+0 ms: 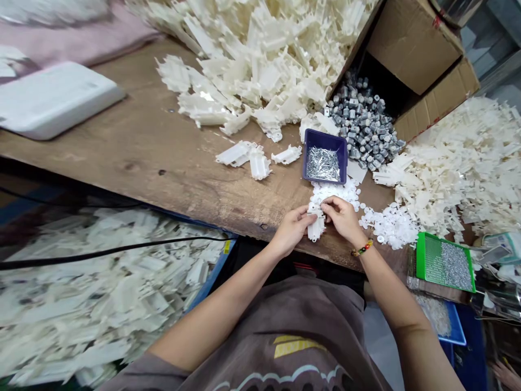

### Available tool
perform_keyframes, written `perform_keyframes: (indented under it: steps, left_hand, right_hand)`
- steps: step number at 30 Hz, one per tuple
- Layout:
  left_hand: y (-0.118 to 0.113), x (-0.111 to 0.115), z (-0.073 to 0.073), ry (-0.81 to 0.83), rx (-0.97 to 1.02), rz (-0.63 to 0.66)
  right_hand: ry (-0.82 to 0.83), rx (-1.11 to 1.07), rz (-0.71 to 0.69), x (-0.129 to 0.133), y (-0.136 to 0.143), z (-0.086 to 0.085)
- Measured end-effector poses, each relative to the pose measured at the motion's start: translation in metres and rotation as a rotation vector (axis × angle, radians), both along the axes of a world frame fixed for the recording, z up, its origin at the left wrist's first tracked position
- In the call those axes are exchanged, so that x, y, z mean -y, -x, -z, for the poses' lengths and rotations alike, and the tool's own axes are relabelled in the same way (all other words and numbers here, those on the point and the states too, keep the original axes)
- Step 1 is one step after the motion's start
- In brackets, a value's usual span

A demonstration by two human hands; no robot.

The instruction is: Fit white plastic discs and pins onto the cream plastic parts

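A whitish moulded plastic part (pixel 315 229) is held upright at the table's front edge. My left hand (pixel 293 228) grips its left side between thumb and fingers. My right hand (pixel 342 217) is closed in a pinch against the part's upper right; whatever sits between those fingertips is too small to make out. Just beyond both hands lie small white plastic discs (pixel 337 191). Behind them stands a dark purple tray (pixel 345 163) holding thin shiny metal pins (pixel 323 164). A few similar plastic parts (pixel 259 164) rest to the left of the tray.
Large heaps of whitish plastic parts (pixel 260 60) cover the back and right of the wooden table (pixel 171 163). Grey metallic pieces (pixel 362 122) spill from a cardboard box (pixel 415 43). At right is a green basket (pixel 421 258); a full blue-edged bin (pixel 211 274) stands lower left.
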State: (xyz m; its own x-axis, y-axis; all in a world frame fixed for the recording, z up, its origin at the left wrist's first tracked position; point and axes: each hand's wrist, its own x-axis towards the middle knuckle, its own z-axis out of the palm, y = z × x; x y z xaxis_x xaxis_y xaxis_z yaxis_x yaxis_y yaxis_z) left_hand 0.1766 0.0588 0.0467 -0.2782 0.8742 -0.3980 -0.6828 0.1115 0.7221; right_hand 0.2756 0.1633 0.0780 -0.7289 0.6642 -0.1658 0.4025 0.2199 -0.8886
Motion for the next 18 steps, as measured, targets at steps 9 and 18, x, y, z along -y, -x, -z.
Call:
perform_keyframes:
  steps: [9, 18]
  left_hand:
    - [0.0006, 0.0002, 0.0008, 0.007, 0.023, 0.006]
    - [0.0014, 0.0011, -0.0012, 0.007, 0.021, 0.030]
  right_hand:
    - [0.028, -0.056, 0.023, 0.0047, 0.0005, -0.0017]
    - [-0.082, 0.005, -0.017, 0.0052, -0.0024, 0.0001]
